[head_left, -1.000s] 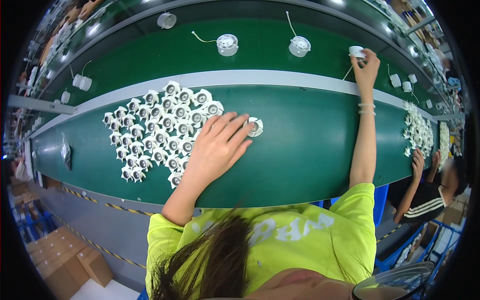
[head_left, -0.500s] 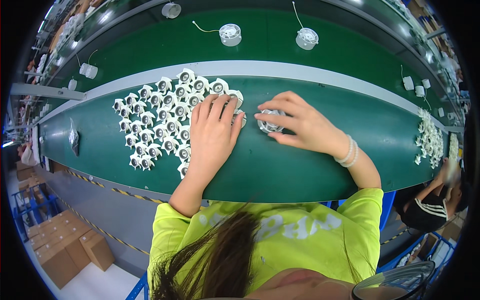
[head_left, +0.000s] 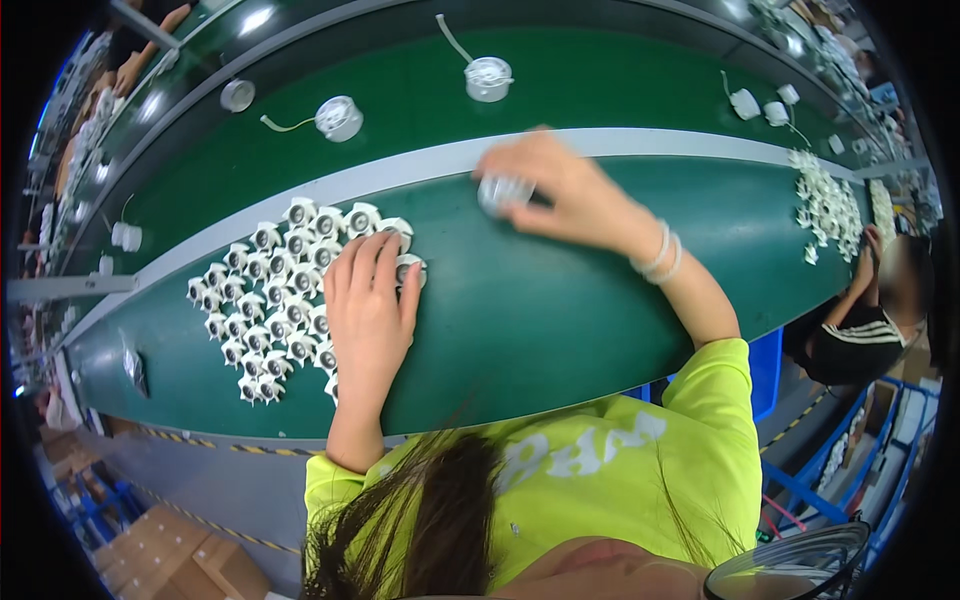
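Note:
Just short of the grey rail, my right hand grips a round, pale fan housing between thumb and fingers, slightly smeared by motion. My left hand lies flat, fingers stretched out, on the right side of a group of white fan impellers with dark round hubs. One impeller peeks out by its index finger, and others under the palm are hidden. The impellers stand close together on the green worktable.
Behind the grey rail, a green belt carries white fan housings with leads, such as one housing. A heap of white impellers lies far right, near a co-worker. A small clear bag lies at the left; cartons are on the floor.
My right hand has lifted the fan housing off the table and carried it away from me toward the rail. The left hand stays on the impellers. The whole view has turned.

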